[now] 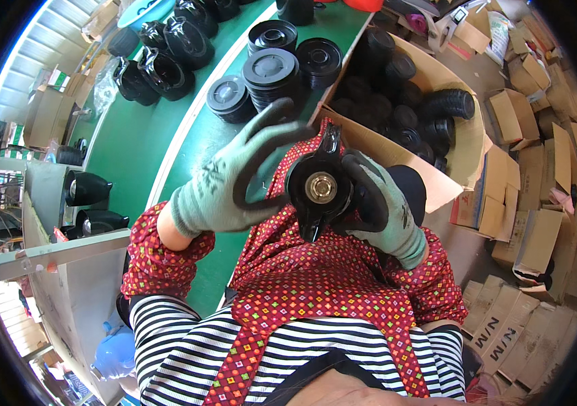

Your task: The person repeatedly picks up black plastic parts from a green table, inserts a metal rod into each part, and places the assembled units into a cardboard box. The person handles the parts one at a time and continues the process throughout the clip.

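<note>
A glossy black part (pixel 318 181) with two opposite projections, metallic centre (pixel 321 188) facing the wearer, sits in the right grip (pixel 384 211).

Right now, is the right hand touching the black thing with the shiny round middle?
Touching. The head view shows the gloved right hand gripping the black thing along its right side.

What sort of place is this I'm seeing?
Probably a small factory or assembly workshop: stacks of black round parts on a green worktable, an open carton filled with black pieces, and many cardboard boxes around.
</note>
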The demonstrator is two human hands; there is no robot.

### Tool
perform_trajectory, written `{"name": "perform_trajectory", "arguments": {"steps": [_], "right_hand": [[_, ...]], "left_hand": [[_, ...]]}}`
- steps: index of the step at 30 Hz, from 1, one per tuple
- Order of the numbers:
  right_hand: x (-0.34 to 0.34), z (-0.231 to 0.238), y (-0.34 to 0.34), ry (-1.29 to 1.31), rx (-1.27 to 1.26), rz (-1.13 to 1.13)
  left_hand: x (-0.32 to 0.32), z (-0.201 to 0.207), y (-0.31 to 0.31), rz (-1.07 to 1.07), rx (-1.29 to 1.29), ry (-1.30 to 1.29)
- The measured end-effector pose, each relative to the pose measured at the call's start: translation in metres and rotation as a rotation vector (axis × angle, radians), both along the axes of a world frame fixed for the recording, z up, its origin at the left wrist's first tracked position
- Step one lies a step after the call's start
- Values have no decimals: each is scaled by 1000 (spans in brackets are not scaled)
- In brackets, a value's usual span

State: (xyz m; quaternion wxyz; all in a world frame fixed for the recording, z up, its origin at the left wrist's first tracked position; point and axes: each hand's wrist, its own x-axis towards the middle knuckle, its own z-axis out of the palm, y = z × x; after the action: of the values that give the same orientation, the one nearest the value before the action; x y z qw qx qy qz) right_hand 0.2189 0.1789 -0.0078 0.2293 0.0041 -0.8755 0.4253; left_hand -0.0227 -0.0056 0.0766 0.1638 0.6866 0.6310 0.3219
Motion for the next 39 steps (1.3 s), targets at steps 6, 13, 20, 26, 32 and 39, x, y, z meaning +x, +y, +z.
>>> {"name": "perform_trajectory", "arguments": {"steps": [6,13,20,26,32,39], "right_hand": [[8,22,4,-86,180,43],[8,41,-10,-208,325,-30],[-1,34,-7,-238,360,-17],[-3,29,0,-130,172,-29],[27,-37,1,-14,-1206,-254],[61,-73,32,12,-878,-488]], "left_hand": [[21,-37,6,-67,-153,125],[23,-47,24,-162,-95,209],[31,-59,29,-135,-45,137],[37,-59,25,18,137,-6],[65,-70,26,172,375,-215],[83,-110,-2,77,236,-376]]}}
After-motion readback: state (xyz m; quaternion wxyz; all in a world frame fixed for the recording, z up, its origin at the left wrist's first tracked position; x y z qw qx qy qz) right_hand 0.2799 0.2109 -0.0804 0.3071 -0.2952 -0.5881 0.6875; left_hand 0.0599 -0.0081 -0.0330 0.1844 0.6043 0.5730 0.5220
